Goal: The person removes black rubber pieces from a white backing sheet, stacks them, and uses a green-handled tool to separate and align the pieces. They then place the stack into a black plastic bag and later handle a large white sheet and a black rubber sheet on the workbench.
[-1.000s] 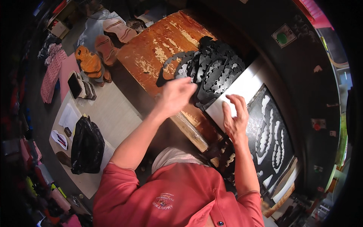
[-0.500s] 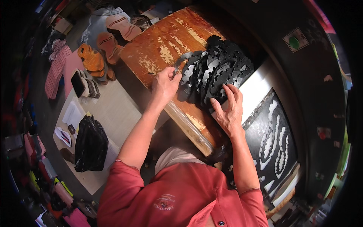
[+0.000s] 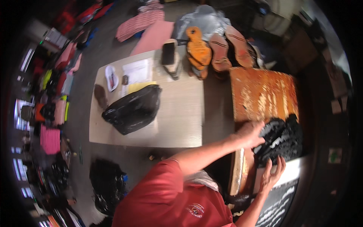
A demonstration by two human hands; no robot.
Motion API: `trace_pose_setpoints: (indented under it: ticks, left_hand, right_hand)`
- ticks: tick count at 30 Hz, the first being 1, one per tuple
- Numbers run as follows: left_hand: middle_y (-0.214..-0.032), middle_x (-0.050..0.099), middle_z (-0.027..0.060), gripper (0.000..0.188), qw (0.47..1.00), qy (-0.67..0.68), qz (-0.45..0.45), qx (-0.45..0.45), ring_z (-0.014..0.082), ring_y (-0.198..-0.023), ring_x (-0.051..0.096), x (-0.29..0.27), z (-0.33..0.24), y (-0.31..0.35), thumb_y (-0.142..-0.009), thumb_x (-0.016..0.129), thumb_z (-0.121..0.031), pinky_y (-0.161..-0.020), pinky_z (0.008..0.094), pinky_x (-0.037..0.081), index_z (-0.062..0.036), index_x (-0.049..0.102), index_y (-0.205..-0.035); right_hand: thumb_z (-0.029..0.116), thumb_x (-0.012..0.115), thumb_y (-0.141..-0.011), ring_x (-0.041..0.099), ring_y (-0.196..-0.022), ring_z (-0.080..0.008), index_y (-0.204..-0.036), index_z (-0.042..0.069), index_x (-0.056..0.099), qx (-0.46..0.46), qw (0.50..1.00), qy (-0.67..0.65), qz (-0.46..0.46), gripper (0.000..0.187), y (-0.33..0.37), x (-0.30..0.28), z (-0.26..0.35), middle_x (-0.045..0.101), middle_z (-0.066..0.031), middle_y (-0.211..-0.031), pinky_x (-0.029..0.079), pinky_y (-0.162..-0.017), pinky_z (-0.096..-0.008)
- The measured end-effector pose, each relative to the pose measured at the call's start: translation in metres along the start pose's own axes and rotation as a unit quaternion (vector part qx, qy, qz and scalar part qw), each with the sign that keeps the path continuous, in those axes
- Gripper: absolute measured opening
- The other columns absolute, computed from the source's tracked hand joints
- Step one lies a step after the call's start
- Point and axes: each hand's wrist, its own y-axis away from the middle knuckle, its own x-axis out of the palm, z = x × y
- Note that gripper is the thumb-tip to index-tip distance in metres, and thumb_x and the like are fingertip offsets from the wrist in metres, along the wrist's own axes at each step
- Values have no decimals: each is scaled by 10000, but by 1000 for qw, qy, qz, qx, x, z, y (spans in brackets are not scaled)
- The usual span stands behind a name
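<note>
A heap of thin black pieces with scalloped edges (image 3: 283,138) lies on the worn orange-brown wooden board (image 3: 261,90) at the right. At the heap's left side is my left hand (image 3: 249,134), slightly blurred, its thumb and fingers apart beside the pieces. No piece can be made out between them. My right hand (image 3: 273,174) is at the heap's near edge, fingers spread and pointing up to it. Whether its fingertips press on the pieces is hard to see.
Left of the board stands a pale table (image 3: 181,125) with a black plastic bag (image 3: 134,109), papers (image 3: 138,72) and an orange sole-shaped stack (image 3: 199,47). Pinkish soles (image 3: 220,51) lie beyond the board. A black sheet with cut-outs (image 3: 278,206) lies nearer me at right.
The view has swung left, so the board and heap now appear farther right. My left hand's pinch at the heap's edge has loosened; my right hand stays at the near side.
</note>
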Motion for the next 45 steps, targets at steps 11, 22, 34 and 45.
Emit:
trace_pose_setpoints:
  ticks: [11,22,34,45]
  left_hand:
    - [-908,694,288,243,998,16,55,-7,392,-804,717,24,-14,4,-799,629,43,-692,464,578,130,599,-1024]
    - [-1411,457,306,630,996,27,-80,-32,405,-1281,492,40,-6,-9,-954,634,-206,-1104,486,432,181,436,-1411]
    - [-890,763,138,435,986,8,86,-145,218,-809,734,-6,-26,-60,-872,794,-375,-743,397,577,-28,738,-1128]
    - [-1212,713,258,847,990,-53,-9,-127,343,-1148,692,38,-48,-60,-719,853,-622,-979,424,552,35,687,-1228]
  right_hand:
    - [222,637,-1035,558,-1254,-352,-1253,-70,622,-53,998,14,19,364,-4,2,-45,576,-205,-1368,416,-1116,-442]
    - [227,650,-1024,573,-1243,-360,-1269,-73,637,-52,997,58,29,388,-11,4,-74,581,-213,-1373,439,-1105,-442]
    - [104,750,-926,590,-1254,-312,-1194,-8,709,43,995,-86,-40,294,4,8,-7,636,-159,-1307,423,-1123,-402]
    - [94,754,-869,626,-1142,-387,-1134,-45,709,-14,996,-50,-70,302,-4,-4,8,662,-194,-1202,515,-994,-431]
